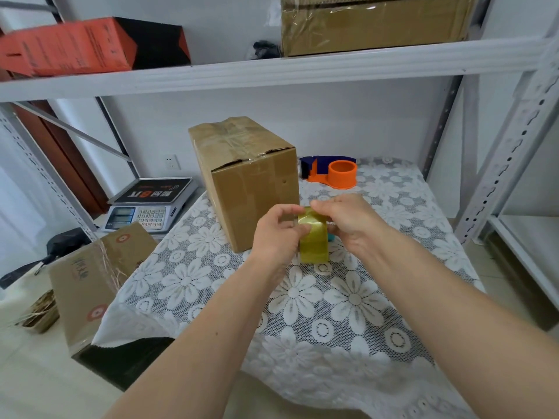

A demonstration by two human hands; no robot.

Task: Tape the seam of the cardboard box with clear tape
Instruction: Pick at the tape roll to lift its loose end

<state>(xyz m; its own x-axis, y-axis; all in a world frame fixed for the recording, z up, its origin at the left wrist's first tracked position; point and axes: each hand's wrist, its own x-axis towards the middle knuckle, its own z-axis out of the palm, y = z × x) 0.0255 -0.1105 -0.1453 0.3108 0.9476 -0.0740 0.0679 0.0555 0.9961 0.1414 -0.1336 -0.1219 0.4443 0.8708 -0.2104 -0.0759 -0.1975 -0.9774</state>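
Nearest the front edge of the table [357, 343], over its lace cloth, both hands are working on the tape roll [314, 243]. It is standing on edge about mid-table, just in front of the box [251, 189]. The left hand [278, 234] is gripping the roll from the left side, fingers curled over its top and thumb pressing on its face. The right hand [348, 219] is pinching at the top of the roll with its fingertips, apparently at the loose end of the tape, though the end itself is too fine to make out.

By my reading, the step in hand is finding and peeling up the tape's free end; nothing is yet being stretched toward the box. The next move is calling for a clean pull of a length off the roll, with the left hand steadying it, then carrying that end to the box.

Behind the hands, the box is standing toward the table's back left, its top flaps closed and already showing glossy tape along the top seam. Farther back, near the rear edge, an orange and blue dispenser [332, 173] is lying unused.
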